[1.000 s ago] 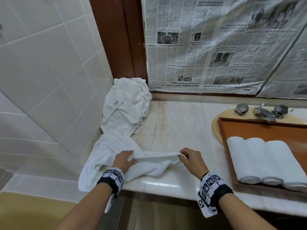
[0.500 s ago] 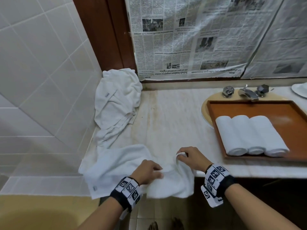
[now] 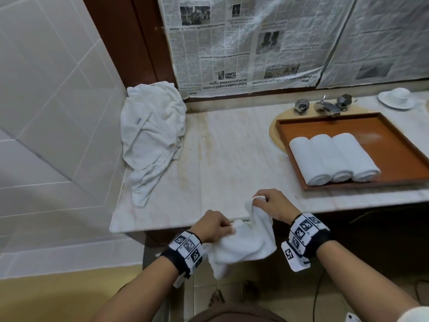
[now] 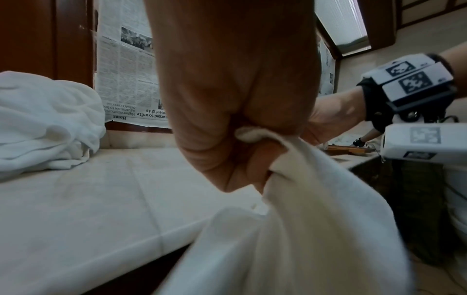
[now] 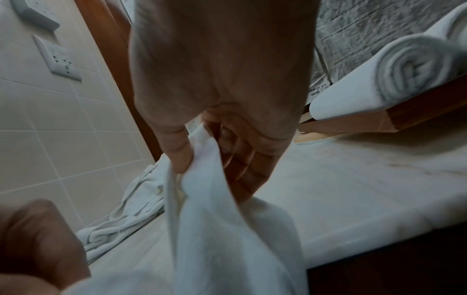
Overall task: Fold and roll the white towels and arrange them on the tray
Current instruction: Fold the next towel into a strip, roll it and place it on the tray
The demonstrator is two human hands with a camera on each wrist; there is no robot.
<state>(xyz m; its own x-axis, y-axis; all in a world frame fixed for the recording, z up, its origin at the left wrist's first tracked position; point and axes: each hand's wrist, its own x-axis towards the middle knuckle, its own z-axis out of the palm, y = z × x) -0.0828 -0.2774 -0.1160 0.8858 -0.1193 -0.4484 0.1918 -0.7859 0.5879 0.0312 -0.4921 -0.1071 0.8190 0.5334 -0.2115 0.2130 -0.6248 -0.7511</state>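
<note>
Both forearms reach up from the bottom of the head view, each with a marker-covered band at the wrist. Left hand (image 3: 214, 226) sits low centre, knuckles up, fingers curled tight around a bunch of the white towel (image 3: 246, 247). Right hand (image 3: 275, 204) is slightly higher and to the right, thumb and fingers pinching a corner of the same cloth.

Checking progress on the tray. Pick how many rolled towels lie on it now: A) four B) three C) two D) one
B: three rolled towels lie side by side at the left end of the wooden tray, while both hands hold another towel.
</note>
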